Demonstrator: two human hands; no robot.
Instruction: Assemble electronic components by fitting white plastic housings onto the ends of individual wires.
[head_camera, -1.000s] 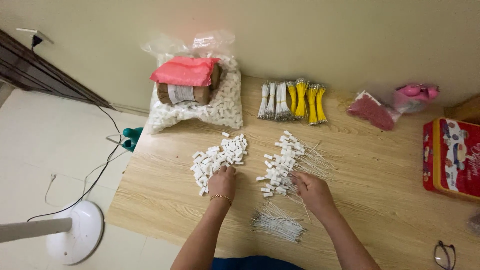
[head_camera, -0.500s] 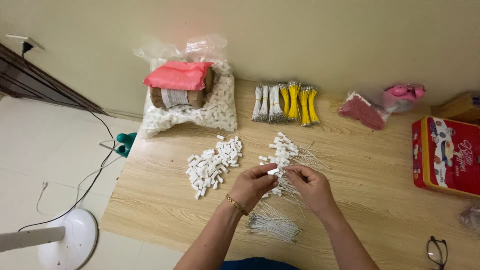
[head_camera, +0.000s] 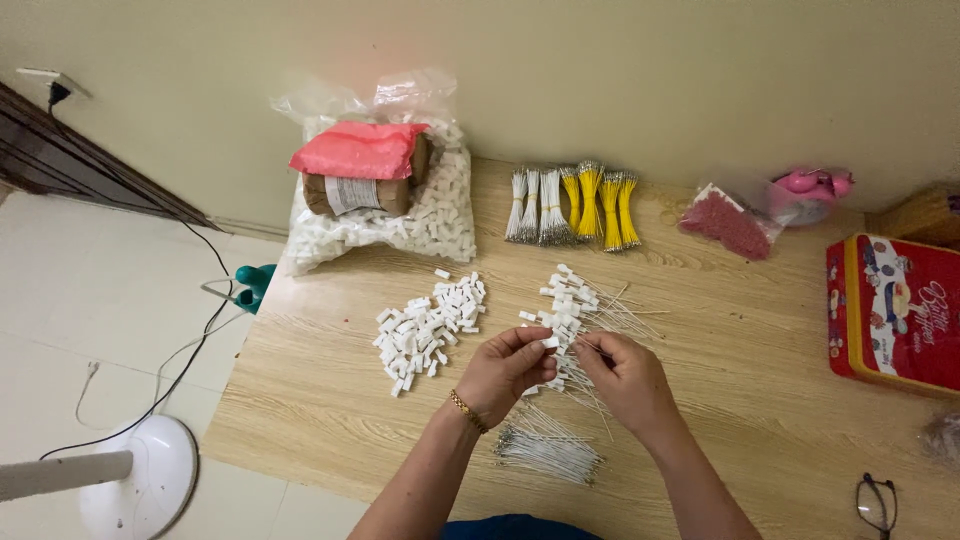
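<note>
At the back left of the light wooden table (head_camera: 330, 420) a large clear plastic bag of small white plastic pieces (head_camera: 440, 215) lies against the wall. On top of it rests a brown roll-shaped package with a pinkish-red wrapper (head_camera: 362, 150) and a white rectangular paper label (head_camera: 352, 192) on its near end. Further right, by the wall, lies a small clear bag of dark red pieces (head_camera: 728, 222), and just beside it a crumpled clear bag with something pink inside (head_camera: 805, 190). A red rectangular tin box with a colourful printed lid (head_camera: 895, 310) sits at the right edge
</note>
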